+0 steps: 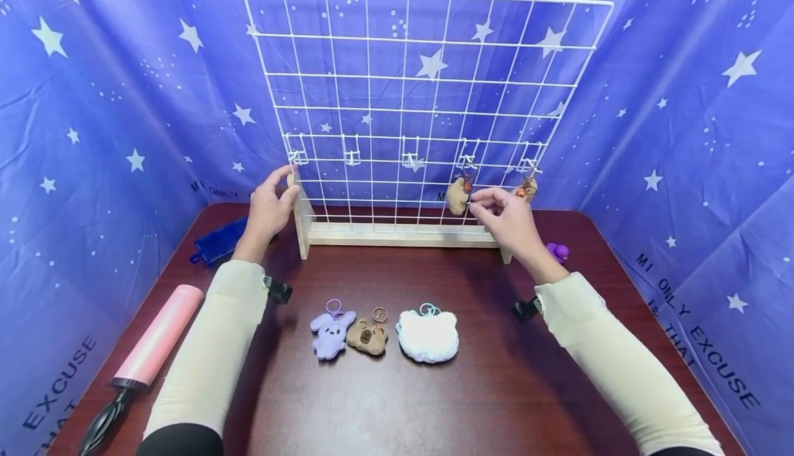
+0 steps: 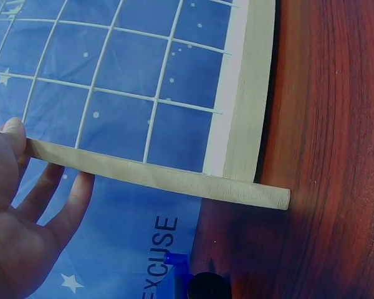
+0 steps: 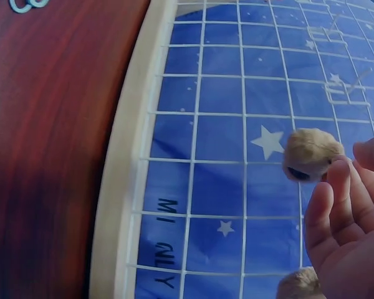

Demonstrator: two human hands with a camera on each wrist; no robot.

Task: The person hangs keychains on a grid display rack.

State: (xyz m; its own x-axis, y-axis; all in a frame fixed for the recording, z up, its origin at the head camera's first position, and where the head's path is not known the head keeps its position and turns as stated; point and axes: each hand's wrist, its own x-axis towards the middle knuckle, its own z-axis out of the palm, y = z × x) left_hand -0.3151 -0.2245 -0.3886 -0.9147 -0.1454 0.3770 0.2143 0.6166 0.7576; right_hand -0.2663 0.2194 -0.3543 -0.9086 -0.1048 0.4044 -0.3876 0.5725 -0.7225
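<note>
A white wire grid rack (image 1: pixel 406 108) with a wooden base stands upright at the table's back. My left hand (image 1: pixel 271 202) grips its left wooden side post (image 2: pixel 156 176), thumb on one face and fingers on the other. A small brown plush keychain (image 1: pixel 457 196) hangs from the fourth hook (image 1: pixel 466 160). At its right edge, my right hand (image 1: pixel 505 220) pinches it between thumb and fingertips; the right wrist view shows this plush (image 3: pixel 310 154) against the fingers. Another brown plush keychain (image 1: pixel 527 189) hangs from the rightmost hook, partly behind the right hand.
On the table lie a lilac bunny plush keychain (image 1: pixel 331 335), a brown bear plush keychain (image 1: pixel 367 337) and a white plush keychain (image 1: pixel 428 336). A pink hand pump (image 1: pixel 160 335) is at left. A blue object (image 1: pixel 220 241) and a purple object (image 1: pixel 557 252) flank the rack.
</note>
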